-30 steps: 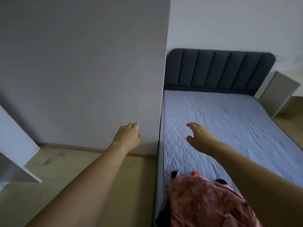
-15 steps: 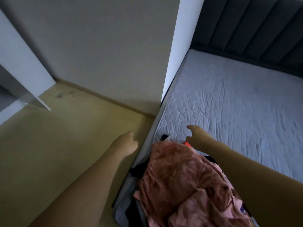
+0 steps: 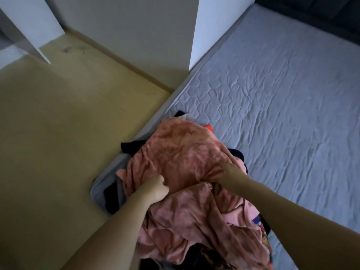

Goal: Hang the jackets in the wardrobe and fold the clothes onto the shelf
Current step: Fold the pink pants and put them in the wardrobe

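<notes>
At the near left corner of the bed (image 3: 282, 98), a heap of clothes lies on the mattress, topped by a pink crumpled garment (image 3: 181, 152). The left hand (image 3: 156, 189) and right hand (image 3: 228, 169) both grasp its folds, fingers dug into the cloth. Dark clothes (image 3: 132, 146) poke out beneath, by the yellowish floor (image 3: 58, 123).

Clothes pile (image 3: 187, 152) on mattress (image 3: 282, 114) (near corner)

Dim rm, yellowish floor (image 3: 58, 133), white wall panel (image 3: 120, 26), grey quilted mattress (image 3: 282, 94), dark headboard (image 3: 331, 12)
</notes>
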`<state>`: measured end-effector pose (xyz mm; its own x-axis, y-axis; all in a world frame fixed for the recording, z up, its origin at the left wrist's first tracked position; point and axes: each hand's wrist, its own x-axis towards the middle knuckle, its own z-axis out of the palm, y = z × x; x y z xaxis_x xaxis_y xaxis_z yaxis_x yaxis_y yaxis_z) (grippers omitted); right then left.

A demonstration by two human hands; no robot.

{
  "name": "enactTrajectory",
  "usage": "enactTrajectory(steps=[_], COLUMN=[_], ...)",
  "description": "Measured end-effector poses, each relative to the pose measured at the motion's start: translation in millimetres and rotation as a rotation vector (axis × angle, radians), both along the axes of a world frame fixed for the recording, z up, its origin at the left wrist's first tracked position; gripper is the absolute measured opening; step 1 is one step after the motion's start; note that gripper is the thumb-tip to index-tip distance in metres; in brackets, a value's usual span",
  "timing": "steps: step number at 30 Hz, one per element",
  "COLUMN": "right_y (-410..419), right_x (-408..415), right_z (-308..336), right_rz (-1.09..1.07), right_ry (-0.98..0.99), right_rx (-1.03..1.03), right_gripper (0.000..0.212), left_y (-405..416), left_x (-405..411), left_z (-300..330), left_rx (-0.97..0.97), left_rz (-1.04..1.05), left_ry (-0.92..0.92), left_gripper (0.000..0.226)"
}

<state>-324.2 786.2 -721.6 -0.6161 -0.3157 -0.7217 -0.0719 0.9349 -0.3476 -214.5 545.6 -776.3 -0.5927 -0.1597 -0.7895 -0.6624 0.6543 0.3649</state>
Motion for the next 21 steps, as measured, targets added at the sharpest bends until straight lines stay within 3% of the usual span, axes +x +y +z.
enactTrajectory(steps=[3,7,11,17,21], right_y=[12.9,-28.0,-100.8,-183.9,-202.2], right_x=[-7.3,-28.1,-34.7,-98.2,-140.1], right_z=[-42.8,-97.3,-149.2,-207.8,-241.2], right_rz=[0.103,0.240,0.311,0.198,0.177], right_ry=[0.033,0.433,0.605,0.631,0.635], right_rx=[0.021,0.119,0.031,0.063,0.109], right_gripper=[0.037,0.055,0.057,0.073,0.090], left_y=[3.8,-38.0,-69.4,-62.7,-40.3], left_x=[10.9,18.9,9.7,-52.0,-32.8], left_z=[-35.5,-85.4,-135.8,-199.4,-247.8], left_rx=[-0.036,-0.228,-0.293,-0.396,-0.589], left_rz=[0.138,0.329,0.596,0.798,0.739], left_ry=[-0.001,0.026,0.083,0.066,0.271], left_gripper=[0.062,0.072,0.085,0.082,0.065])
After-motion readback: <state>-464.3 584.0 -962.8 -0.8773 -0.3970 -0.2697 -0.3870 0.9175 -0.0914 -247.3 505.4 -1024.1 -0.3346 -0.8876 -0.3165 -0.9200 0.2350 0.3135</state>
